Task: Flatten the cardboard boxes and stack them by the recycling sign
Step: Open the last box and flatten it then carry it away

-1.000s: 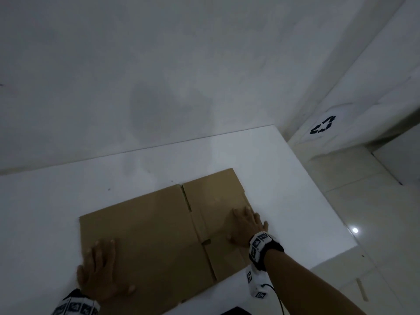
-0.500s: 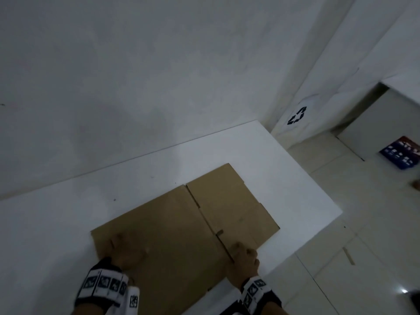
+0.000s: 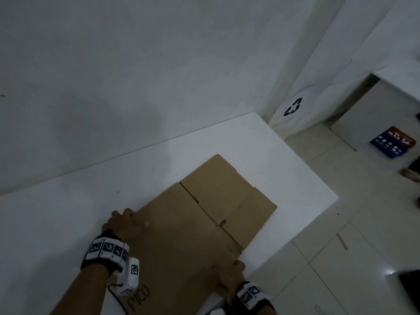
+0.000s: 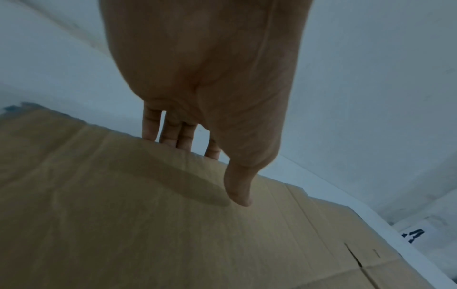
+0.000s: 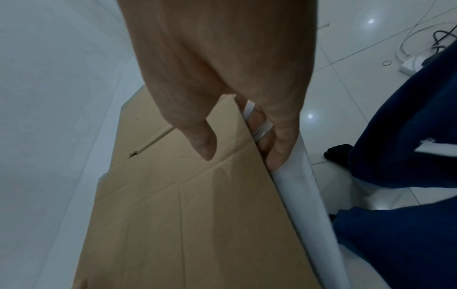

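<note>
Flattened brown corrugated cardboard box (image 3: pixel 200 226) lies flat on the white desk (image 3: pixel 68 223), one flap end reaching toward the desk's far right corner, the near edge running along the desk's front edge. "PICO" printed on the near panel.

Left hand (image 3: pixel 123 221) at the box's far left edge: four fingers (image 4: pixel 170 133) curl down over that edge behind the cardboard, thumb pressed on the top face, so it grasps the edge.

Right hand (image 3: pixel 228 277) at the near right edge: thumb on top of the panel, fingers (image 5: pixel 279 140) tucked under between cardboard and desk edge, one wearing a white band. It too grasps the box.

Black recycling sign (image 3: pixel 293 107) is on the white wall panel beyond the desk's far right corner, well apart from the box. Blue printed carton (image 3: pixel 392 142) stands on the tiled floor (image 3: pixel 341 178) to the right.
</note>
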{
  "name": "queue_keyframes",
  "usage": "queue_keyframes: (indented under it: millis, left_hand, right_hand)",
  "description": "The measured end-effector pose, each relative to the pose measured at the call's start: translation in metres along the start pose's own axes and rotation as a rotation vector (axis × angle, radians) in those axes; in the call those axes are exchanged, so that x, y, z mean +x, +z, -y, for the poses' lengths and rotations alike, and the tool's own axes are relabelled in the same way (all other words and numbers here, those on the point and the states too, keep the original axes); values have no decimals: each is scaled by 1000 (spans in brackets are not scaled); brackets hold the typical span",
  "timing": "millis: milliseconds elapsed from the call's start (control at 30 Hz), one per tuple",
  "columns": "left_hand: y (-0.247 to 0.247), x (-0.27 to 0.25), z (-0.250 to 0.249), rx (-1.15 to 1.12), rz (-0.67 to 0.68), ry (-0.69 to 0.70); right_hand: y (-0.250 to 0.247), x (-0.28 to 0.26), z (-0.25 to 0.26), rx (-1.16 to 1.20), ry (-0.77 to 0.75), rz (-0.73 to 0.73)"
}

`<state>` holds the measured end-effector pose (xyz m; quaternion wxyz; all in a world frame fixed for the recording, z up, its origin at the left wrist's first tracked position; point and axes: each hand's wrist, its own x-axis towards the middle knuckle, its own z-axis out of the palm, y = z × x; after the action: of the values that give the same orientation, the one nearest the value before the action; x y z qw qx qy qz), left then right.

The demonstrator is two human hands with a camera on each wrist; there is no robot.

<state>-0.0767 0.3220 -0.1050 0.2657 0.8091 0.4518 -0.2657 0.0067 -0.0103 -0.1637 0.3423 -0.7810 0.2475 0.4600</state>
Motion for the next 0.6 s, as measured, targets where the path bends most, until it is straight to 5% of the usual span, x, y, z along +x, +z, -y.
queue_keyframes:
  millis: [100,267,600]
  left_hand:
    - [6,-1,14,-82,3,63]
    - [14,-14,20,-197,27,148]
    - [29,-30,28,-496,-29,208]
  right_hand:
    - [-5,29,-8,57,-29,69]
    - [-20,-34,11,215,-99,124]
    - [-20,-31,12,357,-234,140]
